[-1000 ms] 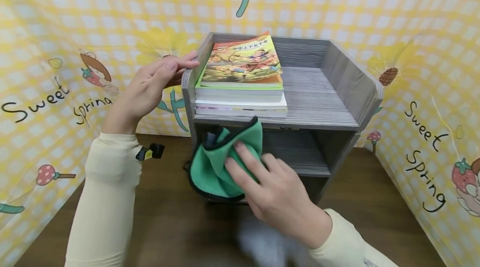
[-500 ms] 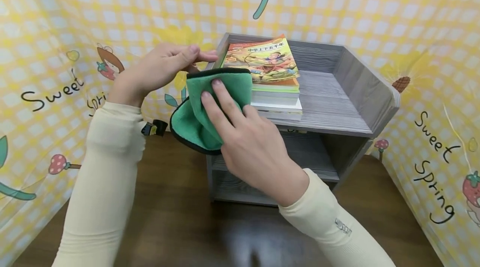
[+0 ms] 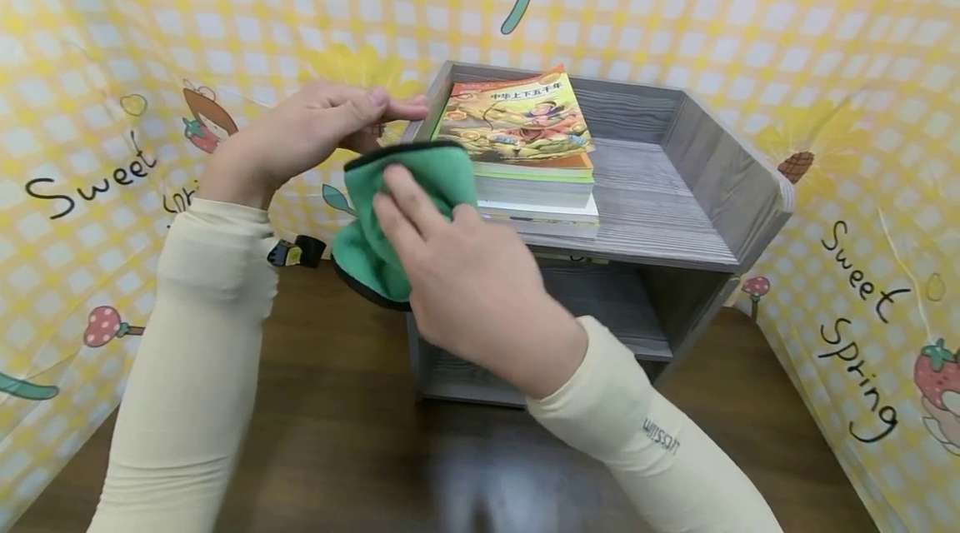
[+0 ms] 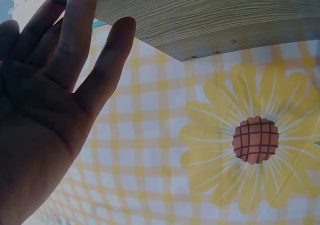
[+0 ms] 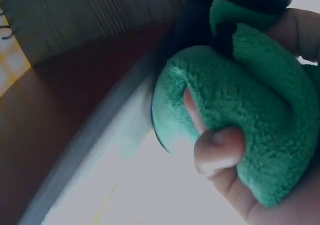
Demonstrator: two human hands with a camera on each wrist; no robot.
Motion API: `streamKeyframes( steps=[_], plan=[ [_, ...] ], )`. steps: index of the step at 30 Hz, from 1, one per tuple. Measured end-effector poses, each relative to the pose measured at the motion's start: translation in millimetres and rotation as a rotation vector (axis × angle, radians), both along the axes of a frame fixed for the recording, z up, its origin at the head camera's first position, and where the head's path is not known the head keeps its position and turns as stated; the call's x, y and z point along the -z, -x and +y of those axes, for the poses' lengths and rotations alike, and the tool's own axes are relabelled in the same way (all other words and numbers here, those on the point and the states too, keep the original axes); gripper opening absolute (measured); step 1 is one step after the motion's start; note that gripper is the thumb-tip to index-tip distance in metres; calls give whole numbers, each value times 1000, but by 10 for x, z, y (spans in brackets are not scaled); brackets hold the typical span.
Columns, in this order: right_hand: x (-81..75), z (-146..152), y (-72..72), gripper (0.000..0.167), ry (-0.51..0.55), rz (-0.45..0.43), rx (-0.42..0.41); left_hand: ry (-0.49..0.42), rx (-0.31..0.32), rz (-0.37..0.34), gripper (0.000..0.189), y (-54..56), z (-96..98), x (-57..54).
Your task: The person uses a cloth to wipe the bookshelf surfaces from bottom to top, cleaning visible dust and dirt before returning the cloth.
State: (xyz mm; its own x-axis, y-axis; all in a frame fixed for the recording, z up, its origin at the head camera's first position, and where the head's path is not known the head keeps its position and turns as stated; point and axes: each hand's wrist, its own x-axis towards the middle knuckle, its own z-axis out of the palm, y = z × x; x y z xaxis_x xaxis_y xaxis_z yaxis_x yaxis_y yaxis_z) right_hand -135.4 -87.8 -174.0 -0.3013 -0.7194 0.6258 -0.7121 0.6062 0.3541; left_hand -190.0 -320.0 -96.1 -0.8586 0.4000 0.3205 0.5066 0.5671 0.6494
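My right hand [image 3: 480, 283] grips a folded green cloth [image 3: 448, 171] with black edging, at the front of the grey wooden shelf's left side panel [image 3: 435, 96]. In the right wrist view the thumb and a fingertip press into the bunched fluffy cloth [image 5: 225, 90]. My left hand [image 3: 311, 129] is at the top of that same panel, its fingers reaching over the edge. The left wrist view shows the left hand [image 4: 45, 105] with extended fingers against the panel's outer side. A stack of books [image 3: 517, 121] stands on the top shelf, partly hidden by the cloth.
The top shelf's right part [image 3: 652, 191] lies beside the books, bounded by a raised right side panel [image 3: 727, 166]. Lower shelves [image 3: 607, 308] are open at the front. A brown wood-look floor [image 3: 337, 433] and yellow checked fabric walls [image 3: 300, 8] surround the unit.
From below the books at the front, my right hand has carried the cloth up and left to the side panel, then slightly further left. My left hand keeps its place on the panel.
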Motion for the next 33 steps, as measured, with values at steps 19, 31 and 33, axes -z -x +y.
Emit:
streamKeyframes(
  steps=[19, 31, 33],
  plan=[
    [951, -135, -125, 76, -189, -40, 141, 23, -13, 35, 45, 21, 53, 107],
    [1496, -155, -176, 72, -293, -147, 166, 75, -52, 100, 67, -88, 130, 226],
    [1512, -133, -174, 71, -277, -153, 137, 85, -70, 97, 69, -113, 140, 240]
  ],
)
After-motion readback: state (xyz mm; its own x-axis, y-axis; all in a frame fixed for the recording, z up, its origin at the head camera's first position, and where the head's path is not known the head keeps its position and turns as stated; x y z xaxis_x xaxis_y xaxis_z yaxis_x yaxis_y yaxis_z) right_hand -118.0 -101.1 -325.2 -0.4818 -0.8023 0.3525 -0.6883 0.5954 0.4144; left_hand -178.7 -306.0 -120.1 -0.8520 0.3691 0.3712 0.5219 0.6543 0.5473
